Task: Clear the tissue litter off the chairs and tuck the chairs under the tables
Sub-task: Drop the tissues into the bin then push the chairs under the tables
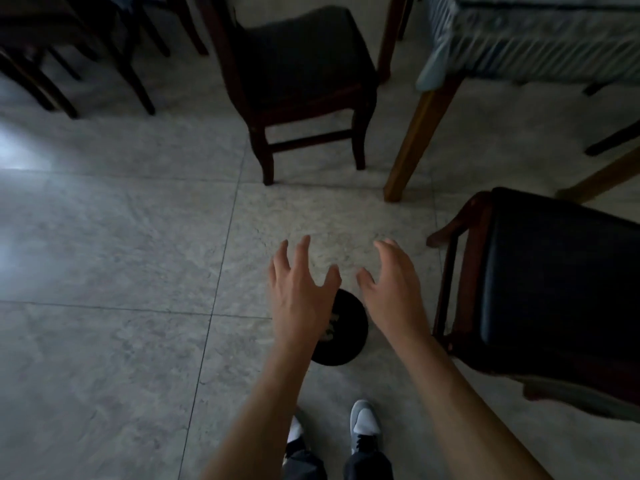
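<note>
While you stand on the tiled floor point(104, 271), two dark chairs face you: one far point(304, 64), one near right point(554, 289), beside the cloth-covered table point(536, 39). More chair legs point(69, 64) stand far left. A black bin point(348, 330) holding white scraps sits under your left hand point(298, 296) and right hand point(394, 289), both spread, empty.

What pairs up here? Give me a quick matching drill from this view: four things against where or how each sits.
Things:
1. left hand
2. round black bin
3. far chair
4. near chair

Places or states:
A. at the right edge, glossy seat
B. on the floor under the hands
C. open, holding nothing
D. top centre, beside the table leg

Pairs: 1-C, 2-B, 3-D, 4-A
</note>
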The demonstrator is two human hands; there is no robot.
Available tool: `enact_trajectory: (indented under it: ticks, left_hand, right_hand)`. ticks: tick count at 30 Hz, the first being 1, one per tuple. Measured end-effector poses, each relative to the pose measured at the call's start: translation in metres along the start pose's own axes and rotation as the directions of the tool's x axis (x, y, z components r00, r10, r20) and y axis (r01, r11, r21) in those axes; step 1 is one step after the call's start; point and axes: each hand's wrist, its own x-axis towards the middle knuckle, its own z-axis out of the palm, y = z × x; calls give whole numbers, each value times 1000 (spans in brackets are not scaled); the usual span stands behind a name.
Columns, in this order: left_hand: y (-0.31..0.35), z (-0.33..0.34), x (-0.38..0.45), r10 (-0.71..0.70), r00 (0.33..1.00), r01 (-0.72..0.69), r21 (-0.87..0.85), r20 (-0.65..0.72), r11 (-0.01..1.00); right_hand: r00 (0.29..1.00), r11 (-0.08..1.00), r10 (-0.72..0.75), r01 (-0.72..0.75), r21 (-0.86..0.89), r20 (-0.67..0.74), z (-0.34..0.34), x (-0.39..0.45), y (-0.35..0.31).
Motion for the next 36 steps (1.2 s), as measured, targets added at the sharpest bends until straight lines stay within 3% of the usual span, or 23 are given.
enact_trajectory:
  ticks: [9, 15, 23, 36]
  left_hand:
    - [120, -133, -23, 143, 984, -138, 51, -108, 989]
    - [168, -206, -42, 196, 964, -183, 86, -180, 979]
    - [160, -253, -38, 227, 957, -207, 119, -182, 971]
    - [103, -347, 36, 202, 964, -168, 195, -173, 966]
  right_hand:
    - [981, 982, -164, 153, -112, -100, -151, -24, -112]
    - [968, 964, -226, 206, -165, -108, -206, -50, -167]
    - [970, 947, -239, 222, -230, -49, -198, -57, -211]
    - [938, 913, -332, 295, -284, -94, -146, -12, -315]
